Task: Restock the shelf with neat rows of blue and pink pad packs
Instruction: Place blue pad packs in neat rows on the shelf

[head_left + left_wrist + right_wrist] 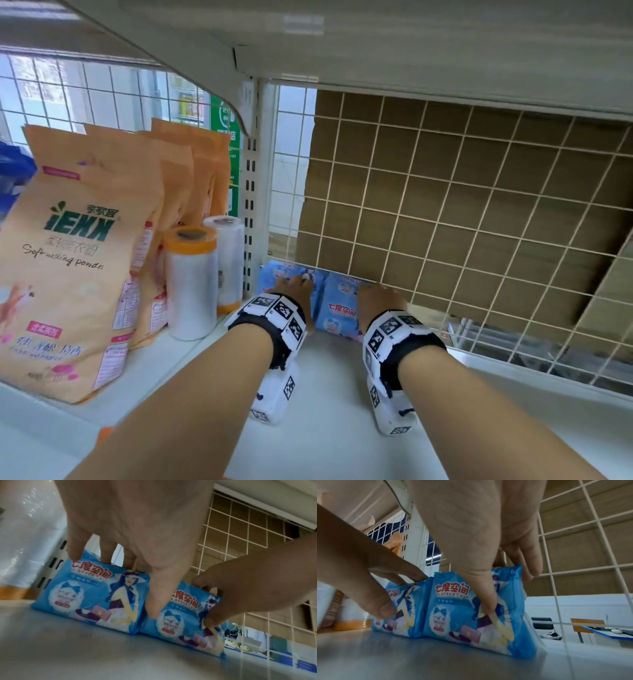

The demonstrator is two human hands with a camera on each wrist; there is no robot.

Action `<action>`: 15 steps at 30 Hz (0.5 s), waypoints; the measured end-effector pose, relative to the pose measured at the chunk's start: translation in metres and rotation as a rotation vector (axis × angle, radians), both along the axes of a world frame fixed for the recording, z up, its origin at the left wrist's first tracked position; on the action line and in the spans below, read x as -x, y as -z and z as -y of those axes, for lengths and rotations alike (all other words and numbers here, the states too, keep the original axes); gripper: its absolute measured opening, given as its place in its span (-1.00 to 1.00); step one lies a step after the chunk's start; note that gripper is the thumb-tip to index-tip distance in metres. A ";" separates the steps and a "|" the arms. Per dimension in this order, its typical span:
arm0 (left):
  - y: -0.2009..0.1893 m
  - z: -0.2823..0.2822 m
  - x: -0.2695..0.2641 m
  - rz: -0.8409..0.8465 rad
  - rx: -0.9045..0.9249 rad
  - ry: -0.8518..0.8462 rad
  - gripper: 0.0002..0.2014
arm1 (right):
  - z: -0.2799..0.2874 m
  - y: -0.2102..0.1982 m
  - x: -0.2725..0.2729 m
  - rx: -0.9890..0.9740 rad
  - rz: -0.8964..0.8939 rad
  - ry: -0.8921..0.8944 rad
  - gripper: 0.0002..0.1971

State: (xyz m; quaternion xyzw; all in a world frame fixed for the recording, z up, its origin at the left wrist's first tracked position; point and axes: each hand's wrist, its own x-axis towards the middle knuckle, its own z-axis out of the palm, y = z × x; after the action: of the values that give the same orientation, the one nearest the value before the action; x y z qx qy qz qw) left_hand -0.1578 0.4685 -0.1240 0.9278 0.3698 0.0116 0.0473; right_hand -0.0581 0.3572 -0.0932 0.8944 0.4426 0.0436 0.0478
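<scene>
Two blue pad packs stand upright side by side at the back left of the white shelf, against the wire grid. My left hand grips the left pack: its fingers reach over the top edge of the left pack and the thumb lies down its front right edge. My right hand pinches the right pack, thumb on the printed front of that pack and fingers behind its top. The packs touch each other, and the left hand shows at the left of the right wrist view.
Orange washing-powder bags and two film rolls with orange ends stand left of the slotted post. A white wire grid with cardboard behind closes the back. Another shelf hangs low overhead. Bare shelf stretches right of the packs.
</scene>
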 end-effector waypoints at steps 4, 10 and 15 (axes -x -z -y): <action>-0.004 0.003 0.016 0.094 0.143 0.051 -0.04 | 0.006 0.000 -0.001 0.021 -0.039 0.019 -0.56; -0.024 0.032 0.056 0.384 0.281 0.142 -0.46 | 0.044 -0.010 0.005 -0.089 -0.254 0.092 -0.23; -0.027 0.091 0.107 0.636 0.316 0.082 -0.69 | 0.100 -0.029 0.058 -0.464 -0.393 -0.157 -0.87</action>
State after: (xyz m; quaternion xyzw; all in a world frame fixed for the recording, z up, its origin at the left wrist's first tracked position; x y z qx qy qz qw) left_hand -0.2646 0.3774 -0.0971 0.8730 0.2965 0.2405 0.3036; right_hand -0.1161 0.2571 -0.0638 0.8358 0.4894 -0.0266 -0.2473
